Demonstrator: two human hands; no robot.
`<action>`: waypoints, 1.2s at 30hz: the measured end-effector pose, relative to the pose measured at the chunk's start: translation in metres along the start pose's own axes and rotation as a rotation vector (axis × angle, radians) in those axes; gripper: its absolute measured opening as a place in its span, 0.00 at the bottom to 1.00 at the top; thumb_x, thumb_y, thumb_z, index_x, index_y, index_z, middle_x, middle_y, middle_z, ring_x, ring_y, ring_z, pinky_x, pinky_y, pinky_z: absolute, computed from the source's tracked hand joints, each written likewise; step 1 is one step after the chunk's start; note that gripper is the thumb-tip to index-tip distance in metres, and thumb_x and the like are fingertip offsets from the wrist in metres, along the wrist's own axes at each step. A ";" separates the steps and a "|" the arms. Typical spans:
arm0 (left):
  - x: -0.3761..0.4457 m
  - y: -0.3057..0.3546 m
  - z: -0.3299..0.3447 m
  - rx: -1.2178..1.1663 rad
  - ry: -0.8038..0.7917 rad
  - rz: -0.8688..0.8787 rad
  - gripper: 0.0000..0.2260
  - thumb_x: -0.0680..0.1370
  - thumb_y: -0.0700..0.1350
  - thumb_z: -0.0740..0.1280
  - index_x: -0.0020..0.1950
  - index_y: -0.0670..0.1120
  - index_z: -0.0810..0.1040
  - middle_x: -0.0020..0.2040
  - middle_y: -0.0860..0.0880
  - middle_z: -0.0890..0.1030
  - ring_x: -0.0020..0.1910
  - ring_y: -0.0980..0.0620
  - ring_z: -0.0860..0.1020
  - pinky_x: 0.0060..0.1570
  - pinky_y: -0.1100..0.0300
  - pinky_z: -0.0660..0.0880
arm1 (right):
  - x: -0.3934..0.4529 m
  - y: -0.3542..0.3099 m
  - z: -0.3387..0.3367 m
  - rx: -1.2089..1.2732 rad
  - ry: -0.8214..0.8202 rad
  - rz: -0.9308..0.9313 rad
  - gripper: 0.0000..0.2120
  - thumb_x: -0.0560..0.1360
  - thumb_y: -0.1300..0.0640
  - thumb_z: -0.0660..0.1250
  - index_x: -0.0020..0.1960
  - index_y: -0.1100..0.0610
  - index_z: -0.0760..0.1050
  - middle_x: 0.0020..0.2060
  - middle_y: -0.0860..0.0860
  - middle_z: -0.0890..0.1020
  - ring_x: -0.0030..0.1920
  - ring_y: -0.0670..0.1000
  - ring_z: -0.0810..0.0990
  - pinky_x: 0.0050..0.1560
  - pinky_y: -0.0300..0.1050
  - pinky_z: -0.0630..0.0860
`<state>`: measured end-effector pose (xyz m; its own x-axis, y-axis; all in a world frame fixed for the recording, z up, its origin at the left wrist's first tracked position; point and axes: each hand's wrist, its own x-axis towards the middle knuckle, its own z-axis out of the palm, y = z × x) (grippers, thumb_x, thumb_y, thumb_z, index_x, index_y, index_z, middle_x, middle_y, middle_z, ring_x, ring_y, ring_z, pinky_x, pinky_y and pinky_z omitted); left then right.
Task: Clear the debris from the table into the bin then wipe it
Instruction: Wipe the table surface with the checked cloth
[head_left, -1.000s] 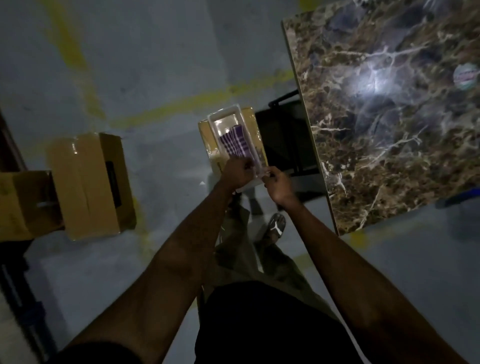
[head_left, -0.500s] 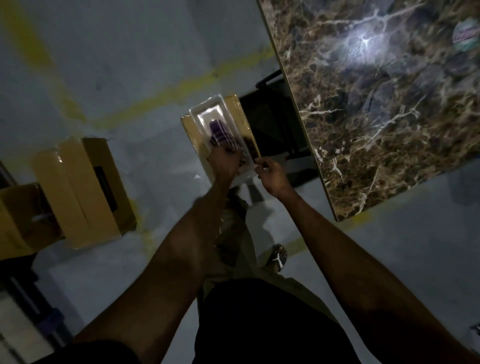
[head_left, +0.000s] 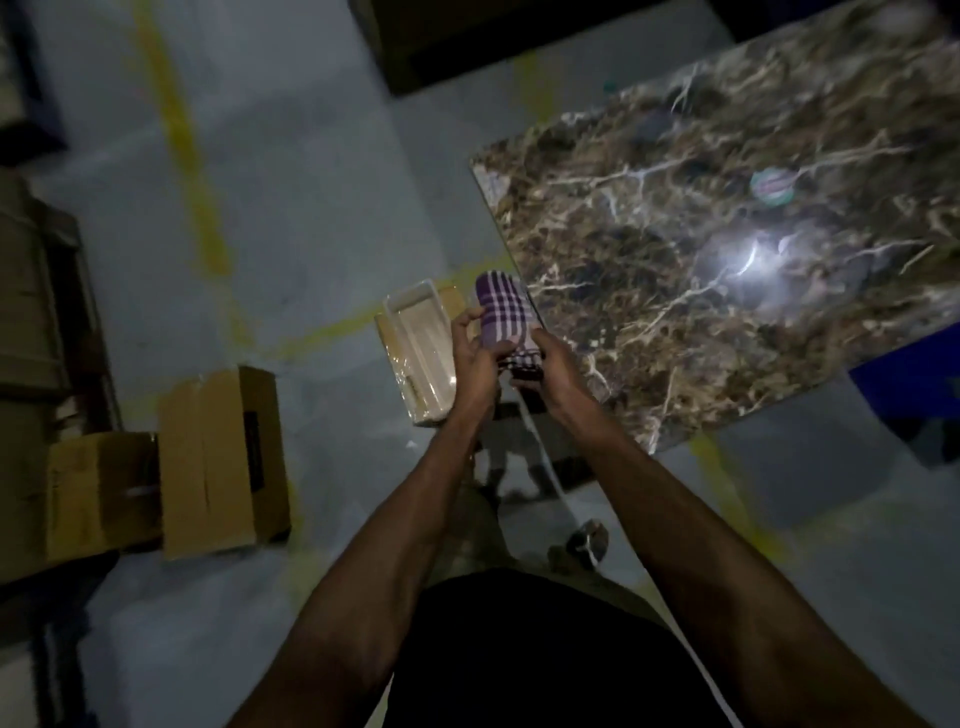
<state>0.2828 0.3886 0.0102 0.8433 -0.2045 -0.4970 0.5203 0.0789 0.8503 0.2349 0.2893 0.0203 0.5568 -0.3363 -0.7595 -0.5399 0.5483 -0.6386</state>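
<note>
A folded purple and white checked cloth (head_left: 503, 310) is held up between both hands, just off the near left corner of the dark marble table (head_left: 727, 249). My left hand (head_left: 475, 353) grips the cloth's left side and my right hand (head_left: 556, 366) grips its lower right end. A pale plastic tray (head_left: 421, 338) lies empty on a small box on the floor, left of the hands. A round sticker or lid (head_left: 772, 185) lies on the tabletop, far right.
Cardboard boxes (head_left: 218, 457) stand on the grey floor at left, with more stacked against the left edge. Yellow tape lines cross the floor. A dark object sits beyond the table's far side. My feet show below the hands.
The checked cloth lay in the tray a second ago; both hands have lifted it out and moved it right, toward the table corner. The view has swung so the table sits more to the right.
</note>
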 end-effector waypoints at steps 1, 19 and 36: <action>-0.014 0.003 0.012 0.008 -0.008 0.006 0.29 0.70 0.27 0.70 0.67 0.44 0.69 0.63 0.36 0.80 0.56 0.37 0.83 0.52 0.45 0.81 | -0.012 -0.009 -0.014 0.035 -0.014 -0.049 0.12 0.83 0.51 0.63 0.56 0.57 0.81 0.46 0.56 0.87 0.44 0.55 0.86 0.46 0.50 0.82; -0.149 0.098 0.336 0.111 -0.515 0.064 0.19 0.81 0.60 0.66 0.57 0.46 0.86 0.50 0.40 0.86 0.40 0.43 0.84 0.35 0.55 0.78 | -0.160 -0.200 -0.278 -0.197 0.165 -0.858 0.06 0.81 0.60 0.71 0.57 0.59 0.80 0.52 0.58 0.84 0.50 0.53 0.85 0.46 0.50 0.83; -0.143 0.183 0.528 -0.064 -0.839 0.216 0.23 0.84 0.60 0.62 0.73 0.48 0.76 0.65 0.44 0.82 0.64 0.44 0.81 0.67 0.41 0.76 | -0.166 -0.390 -0.390 -0.171 0.437 -1.091 0.05 0.84 0.56 0.64 0.49 0.52 0.77 0.41 0.50 0.83 0.44 0.50 0.83 0.47 0.51 0.76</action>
<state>0.1857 -0.0830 0.3281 0.5597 -0.8286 -0.0123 0.3877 0.2487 0.8876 0.1071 -0.1669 0.3475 0.5301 -0.8135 0.2391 -0.0099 -0.2880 -0.9576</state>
